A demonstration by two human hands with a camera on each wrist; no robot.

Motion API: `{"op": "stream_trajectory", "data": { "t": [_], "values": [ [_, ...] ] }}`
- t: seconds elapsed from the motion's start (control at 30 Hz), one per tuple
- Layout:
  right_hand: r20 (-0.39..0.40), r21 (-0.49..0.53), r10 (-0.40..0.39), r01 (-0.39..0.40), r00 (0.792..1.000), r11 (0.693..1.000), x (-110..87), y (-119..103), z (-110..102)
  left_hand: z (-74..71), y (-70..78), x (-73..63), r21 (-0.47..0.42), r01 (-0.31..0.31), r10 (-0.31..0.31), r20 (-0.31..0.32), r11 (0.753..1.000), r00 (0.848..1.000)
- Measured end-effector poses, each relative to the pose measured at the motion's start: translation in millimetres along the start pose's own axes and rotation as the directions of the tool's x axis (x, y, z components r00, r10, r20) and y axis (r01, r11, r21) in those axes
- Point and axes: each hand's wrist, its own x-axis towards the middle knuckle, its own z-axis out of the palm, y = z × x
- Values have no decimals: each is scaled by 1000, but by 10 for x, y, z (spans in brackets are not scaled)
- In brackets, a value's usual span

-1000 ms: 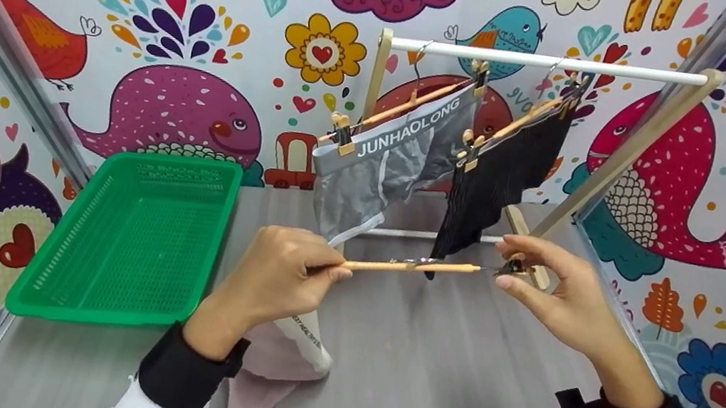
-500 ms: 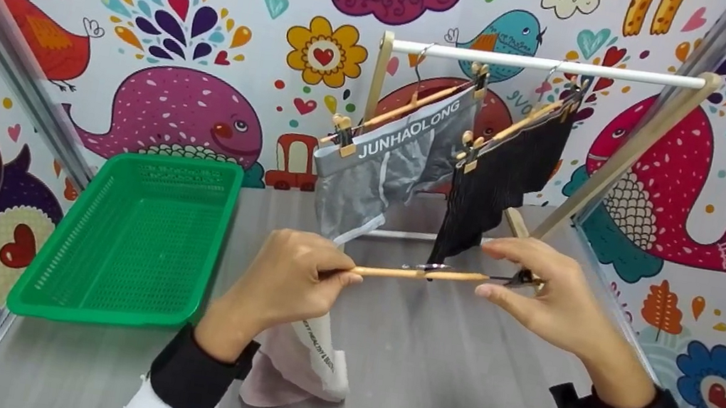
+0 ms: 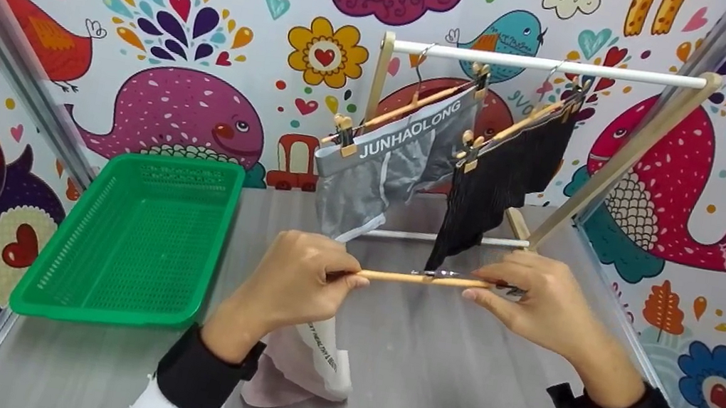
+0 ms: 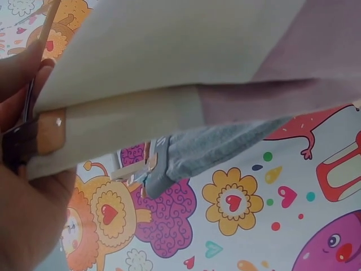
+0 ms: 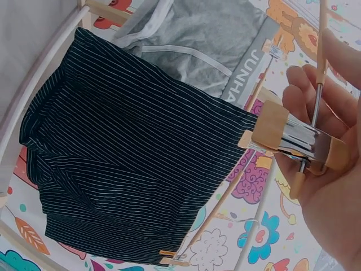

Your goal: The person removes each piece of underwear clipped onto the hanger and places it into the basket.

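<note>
the left hand curls tightly round one end of a thin tan wooden hanger bar; the right hand pinches its other end between thumb and fingers. the bar lies roughly level above the grey tabletop, before the hung black pinstriped garment. a white-and-pink cloth garment hangs below the left hand, its top hidden there from the head view, its lettering partly covered. the left wrist view shows a tan-padded metal clip on it, though the cloth runs out of frame.

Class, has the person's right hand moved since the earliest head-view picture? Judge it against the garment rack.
Yes: against the garment rack, the right hand has moved slightly left in the head view, nearer the left hand.
</note>
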Motion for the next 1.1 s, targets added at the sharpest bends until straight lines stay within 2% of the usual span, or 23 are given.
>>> {"op": "stream_trajectory", "data": {
  "t": [0.2,0.4,0.7,1.0,1.1],
  "values": [
    [-47,6,-60,61,997,998,-15,49,42,-4,4,-1,8,2,-2,8,1000,1000],
    [-84,-5,-81,81,993,997,-25,83,30,-17,-9,-2,-63,24,-23,16,998,1000],
    [-104,-13,-82,81,991,997,-59,120,21,-140,-61,-82,-133,158,-154,42,978,987],
    [-95,8,-60,61,994,998,-82,121,3,-186,-115,-152,-187,251,-243,64,950,968],
    [-110,9,-62,63,992,998,-95,125,5,-169,-130,-165,-223,256,-247,70,940,967]
  ]
}}
